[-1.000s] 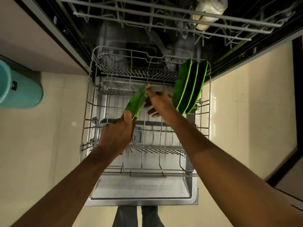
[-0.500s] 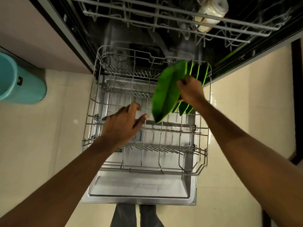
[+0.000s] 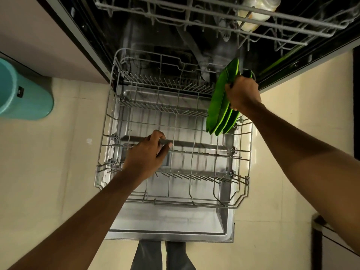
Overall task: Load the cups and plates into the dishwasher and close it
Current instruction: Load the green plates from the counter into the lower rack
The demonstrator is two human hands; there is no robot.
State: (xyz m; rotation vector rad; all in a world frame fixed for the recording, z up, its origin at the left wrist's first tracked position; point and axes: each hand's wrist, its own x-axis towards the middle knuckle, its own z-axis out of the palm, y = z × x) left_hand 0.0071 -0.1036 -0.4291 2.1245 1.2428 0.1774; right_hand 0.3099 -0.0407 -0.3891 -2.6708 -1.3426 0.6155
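The dishwasher stands open with its lower wire rack (image 3: 109, 145) pulled out over the lowered door (image 3: 167, 228). Several green plates (image 3: 228, 123) stand on edge at the rack's far right. My right hand (image 3: 241, 94) grips the nearest green plate (image 3: 218, 102) by its rim, holding it upright against the others. My left hand (image 3: 146, 154) hovers over the middle of the rack with loosely curled fingers and holds nothing. A pale cup (image 3: 255, 14) lies in the upper rack (image 3: 194, 14).
A teal bin (image 3: 21, 94) stands on the floor to the left. Pale cabinet fronts flank the dishwasher. My legs (image 3: 161, 256) are just in front of the door. A dark-edged object (image 3: 331, 246) sits at the lower right.
My right hand took the green plate from my left hand and carried it right, up against the standing plates. My left hand let go and stayed over the rack.
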